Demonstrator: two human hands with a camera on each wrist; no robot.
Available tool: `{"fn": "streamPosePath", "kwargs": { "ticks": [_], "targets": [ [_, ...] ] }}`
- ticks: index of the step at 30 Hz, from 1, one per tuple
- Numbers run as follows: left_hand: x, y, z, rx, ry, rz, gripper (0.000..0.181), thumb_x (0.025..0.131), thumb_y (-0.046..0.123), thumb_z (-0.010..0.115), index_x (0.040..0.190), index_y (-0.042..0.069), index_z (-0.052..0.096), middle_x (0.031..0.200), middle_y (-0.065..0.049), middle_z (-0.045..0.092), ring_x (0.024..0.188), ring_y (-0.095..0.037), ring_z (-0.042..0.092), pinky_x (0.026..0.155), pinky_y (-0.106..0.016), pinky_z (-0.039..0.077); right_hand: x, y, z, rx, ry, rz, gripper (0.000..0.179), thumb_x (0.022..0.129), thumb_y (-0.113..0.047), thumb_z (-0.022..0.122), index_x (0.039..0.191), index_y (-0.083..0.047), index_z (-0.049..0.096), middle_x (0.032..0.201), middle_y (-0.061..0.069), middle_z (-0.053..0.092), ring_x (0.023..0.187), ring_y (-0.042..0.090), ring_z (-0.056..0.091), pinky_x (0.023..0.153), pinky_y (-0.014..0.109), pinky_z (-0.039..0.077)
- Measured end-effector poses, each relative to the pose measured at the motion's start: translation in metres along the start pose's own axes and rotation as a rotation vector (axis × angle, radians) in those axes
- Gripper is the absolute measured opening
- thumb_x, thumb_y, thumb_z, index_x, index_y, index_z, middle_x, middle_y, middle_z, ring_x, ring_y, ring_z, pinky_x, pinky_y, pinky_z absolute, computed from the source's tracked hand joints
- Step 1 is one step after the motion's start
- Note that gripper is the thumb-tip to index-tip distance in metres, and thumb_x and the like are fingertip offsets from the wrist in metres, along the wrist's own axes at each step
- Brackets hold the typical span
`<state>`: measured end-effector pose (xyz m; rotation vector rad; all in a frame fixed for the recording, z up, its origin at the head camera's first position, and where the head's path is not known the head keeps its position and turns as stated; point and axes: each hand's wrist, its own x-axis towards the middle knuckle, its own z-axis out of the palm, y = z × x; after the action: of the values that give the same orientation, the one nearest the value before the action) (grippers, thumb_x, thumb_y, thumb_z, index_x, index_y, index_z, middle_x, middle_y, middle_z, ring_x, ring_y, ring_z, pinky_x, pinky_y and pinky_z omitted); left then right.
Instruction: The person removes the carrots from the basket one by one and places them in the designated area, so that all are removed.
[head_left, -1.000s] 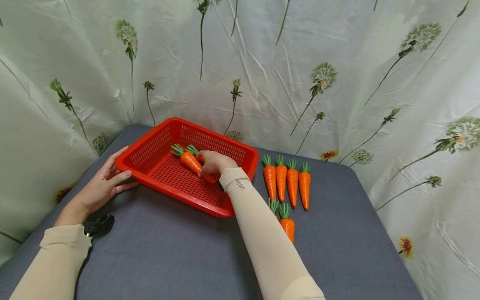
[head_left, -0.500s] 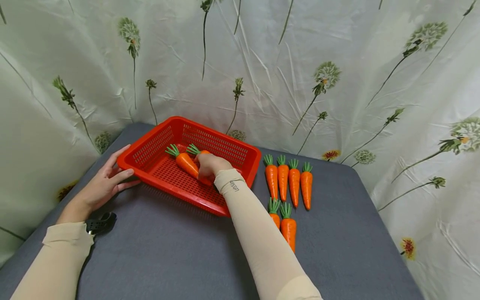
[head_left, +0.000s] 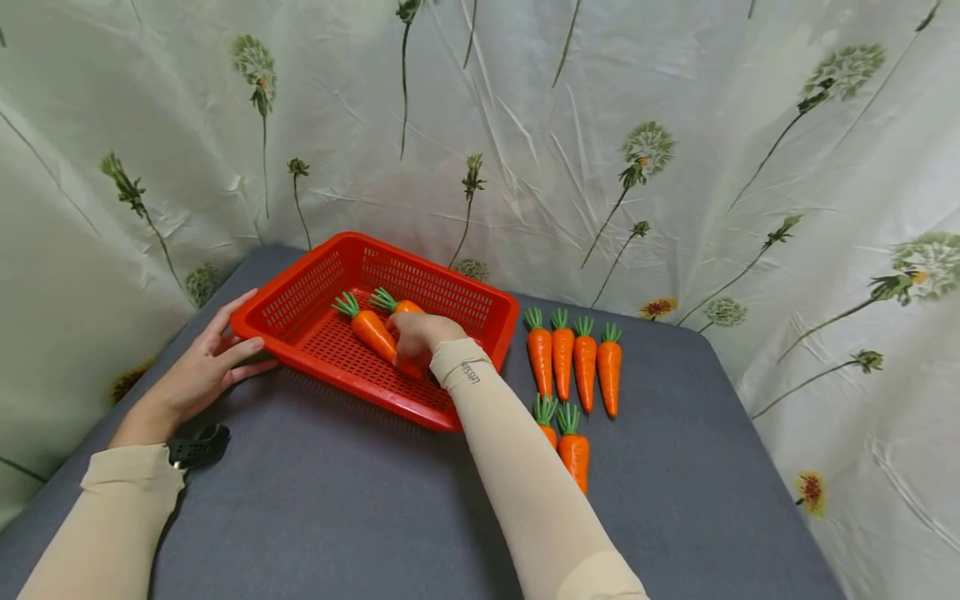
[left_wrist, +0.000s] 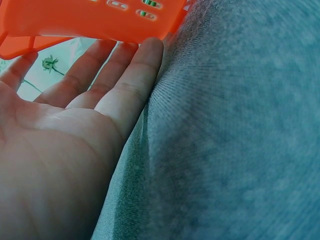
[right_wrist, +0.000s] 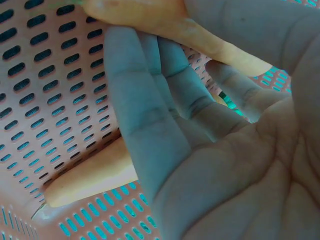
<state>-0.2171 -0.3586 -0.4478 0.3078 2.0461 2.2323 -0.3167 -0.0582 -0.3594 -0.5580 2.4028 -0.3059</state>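
Observation:
A red perforated basket (head_left: 322, 346) stands on the grey cloth, carrots with green tops inside. My right hand (head_left: 420, 337) reaches into it and pinches one carrot (head_left: 371, 332) near its tapered end; in the right wrist view the thumb and fingertips meet that carrot (right_wrist: 145, 12). A second carrot (head_left: 407, 307) lies just behind, partly covered by the hand. Below the fingers in the right wrist view another carrot (right_wrist: 95, 175) shows. My left hand (head_left: 198, 375) touches the basket's left corner, thumb near the rim; its straight fingers (left_wrist: 132, 82) rest against the outer wall.
Right of the basket, a row of several carrots (head_left: 585, 375) lies on the cloth, tops pointing away. Two more carrots (head_left: 573, 458) lie nearer, one partly behind my right forearm. A flower-patterned curtain (head_left: 555, 150) hangs behind the table (head_left: 675, 467).
The pinched carrot and my right hand have shifted slightly left within the basket, mostly in the first half second. My left hand has stayed at the corner.

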Motion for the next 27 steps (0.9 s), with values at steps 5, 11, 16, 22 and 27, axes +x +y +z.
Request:
{"fn": "streamPosePath", "kwargs": {
  "ticks": [5, 11, 16, 22, 27],
  "targets": [
    [0.000, 0.000, 0.000, 0.012, 0.011, -0.007, 0.075, 0.105, 0.008, 0.050, 0.160, 0.041, 0.012, 0.160, -0.012, 0.013, 0.121, 0.003, 0.052, 0.086, -0.025, 0.059, -0.002, 0.000, -0.001, -0.068, -0.023, 0.008, 0.046, 0.090, -0.021, 0.071, 0.131, -0.027, 0.050, 0.108, 0.000, 0.056, 0.100, 0.018, 0.053, 0.073, 0.029, 0.046],
    [0.000, 0.000, 0.000, 0.032, 0.027, -0.021, 0.075, 0.104, 0.009, 0.051, 0.160, 0.041, 0.012, 0.160, -0.012, 0.014, 0.120, 0.004, 0.053, 0.086, -0.024, 0.059, -0.002, 0.005, -0.001, -0.018, -0.040, 0.003, 0.052, 0.092, -0.021, 0.070, 0.138, -0.024, 0.048, 0.108, 0.000, 0.056, 0.096, 0.016, 0.054, 0.075, 0.026, 0.047],
    [0.000, 0.000, 0.001, 0.035, 0.027, -0.023, 0.075, 0.104, 0.010, 0.052, 0.160, 0.041, 0.012, 0.160, -0.013, 0.014, 0.120, 0.004, 0.053, 0.086, -0.024, 0.059, -0.004, 0.010, -0.001, 0.024, -0.039, -0.053, 0.047, 0.094, -0.015, 0.067, 0.137, -0.016, 0.047, 0.109, 0.002, 0.053, 0.093, 0.015, 0.054, 0.074, 0.022, 0.046],
    [0.000, 0.001, 0.001, 0.036, 0.026, -0.018, 0.075, 0.104, 0.009, 0.051, 0.160, 0.040, 0.012, 0.160, -0.014, 0.014, 0.120, 0.004, 0.054, 0.086, -0.025, 0.059, -0.011, 0.014, -0.005, 0.048, -0.026, -0.102, 0.037, 0.094, -0.011, 0.067, 0.128, -0.010, 0.051, 0.102, 0.004, 0.055, 0.084, 0.012, 0.058, 0.072, 0.020, 0.048],
    [0.000, 0.001, 0.001, 0.024, 0.020, -0.006, 0.074, 0.104, 0.008, 0.050, 0.160, 0.039, 0.012, 0.159, -0.014, 0.015, 0.120, 0.003, 0.055, 0.085, -0.025, 0.059, -0.018, 0.016, -0.009, 0.092, -0.005, -0.131, 0.030, 0.093, -0.010, 0.068, 0.118, -0.010, 0.052, 0.101, 0.005, 0.056, 0.082, 0.013, 0.060, 0.070, 0.020, 0.050]
  ]
}}
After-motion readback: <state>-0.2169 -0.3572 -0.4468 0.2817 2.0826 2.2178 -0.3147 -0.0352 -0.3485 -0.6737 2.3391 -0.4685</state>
